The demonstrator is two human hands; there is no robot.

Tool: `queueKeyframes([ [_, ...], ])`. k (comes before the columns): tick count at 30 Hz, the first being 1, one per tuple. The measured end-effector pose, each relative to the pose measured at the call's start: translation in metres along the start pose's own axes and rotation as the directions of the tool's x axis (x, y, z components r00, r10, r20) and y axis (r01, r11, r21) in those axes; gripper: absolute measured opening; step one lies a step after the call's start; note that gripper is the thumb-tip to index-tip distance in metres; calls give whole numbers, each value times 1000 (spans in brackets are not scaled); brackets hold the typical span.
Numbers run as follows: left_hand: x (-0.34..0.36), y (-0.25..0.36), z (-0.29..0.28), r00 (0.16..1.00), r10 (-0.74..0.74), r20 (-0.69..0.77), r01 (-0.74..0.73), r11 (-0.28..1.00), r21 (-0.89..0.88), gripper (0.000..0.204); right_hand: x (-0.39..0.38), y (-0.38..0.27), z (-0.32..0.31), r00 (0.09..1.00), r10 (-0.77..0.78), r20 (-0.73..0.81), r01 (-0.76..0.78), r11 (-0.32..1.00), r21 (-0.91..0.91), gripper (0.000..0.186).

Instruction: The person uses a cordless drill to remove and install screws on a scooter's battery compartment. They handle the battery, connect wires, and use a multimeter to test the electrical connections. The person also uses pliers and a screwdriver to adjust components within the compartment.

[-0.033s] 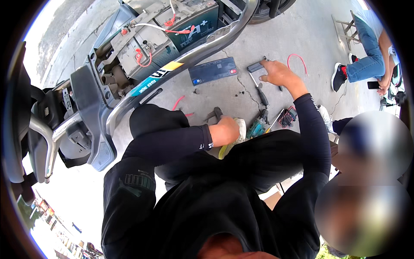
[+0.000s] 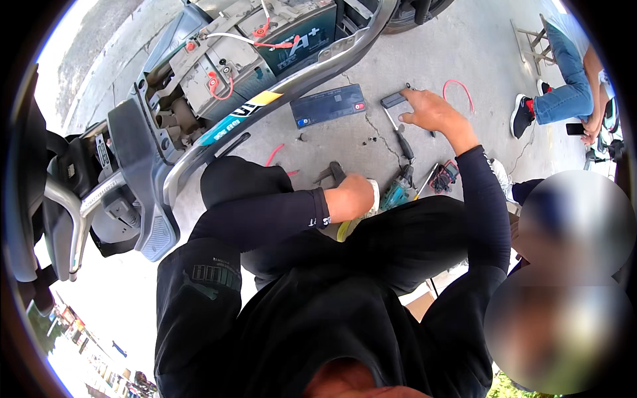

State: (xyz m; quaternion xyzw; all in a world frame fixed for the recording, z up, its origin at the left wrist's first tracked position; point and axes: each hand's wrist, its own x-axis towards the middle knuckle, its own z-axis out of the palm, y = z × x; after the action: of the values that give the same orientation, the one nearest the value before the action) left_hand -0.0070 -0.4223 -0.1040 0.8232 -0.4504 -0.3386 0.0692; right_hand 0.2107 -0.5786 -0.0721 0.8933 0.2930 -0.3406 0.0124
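Person squats on concrete beside an open vehicle frame (image 2: 338, 63) with at least 2 mounted batteries (image 2: 242, 83), red and white leads across their tops. Right hand (image 2: 434, 111) is stretched out over the ground: thumb and forefinger parted, not closed, the forefinger at the end of a small grey block (image 2: 393, 101); contact looks likely, a firm hold does not. Block lies on the concrete, right of a loose battery (image 2: 332, 106) with 1 blue and 1 red terminal, and just above the shaft of a black-handled screwdriver (image 2: 405, 144). Left hand (image 2: 353, 198) is low between the knees, over the near end of a dark tool (image 2: 338, 172); fingers hidden, so whether it grasps the tool cannot be told. Nearby: teal drill (image 2: 397, 194), red-and-black meter (image 2: 446, 175), short red wire (image 2: 275, 154). Step in hand, as judged: reaching for the block amid battery wiring work, loose battery not yet fitted. Next move, if the block is wanted, calls for bringing thumb to forefinger across its narrow width and lifting straight up, clear of the screwdriver shaft. Block's kind: too small to tell.
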Motion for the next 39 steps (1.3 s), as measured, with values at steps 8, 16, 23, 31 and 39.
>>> queueKeyframes([
  [8, 1, -16, -28, 948, -197, -250, 211, 977, 31, 22, 16, -75, 14, 934, -341, -111, 316, 930, -189, 89],
  [16, -16, -34, -11, 933, -344, -104, 332, 936, -118, 26, 100, -90, 64, 957, -245, -156, 199, 945, -260, 84],
  [23, -15, -56, -14, 911, -367, -186, 330, 922, -203, 25, 73, -96, 92, 975, -84, -206, 33, 970, -241, 50],
  [31, -38, -65, -49, 854, -504, -127, 450, 840, -304, 22, 31, -131, 178, 889, 379, -258, -321, 917, 238, 34],
  [39, -50, -112, -26, 799, -592, -108, 562, 799, -214, 18, 10, -132, 66, 987, 76, -141, -137, 859, -493, 46],
])
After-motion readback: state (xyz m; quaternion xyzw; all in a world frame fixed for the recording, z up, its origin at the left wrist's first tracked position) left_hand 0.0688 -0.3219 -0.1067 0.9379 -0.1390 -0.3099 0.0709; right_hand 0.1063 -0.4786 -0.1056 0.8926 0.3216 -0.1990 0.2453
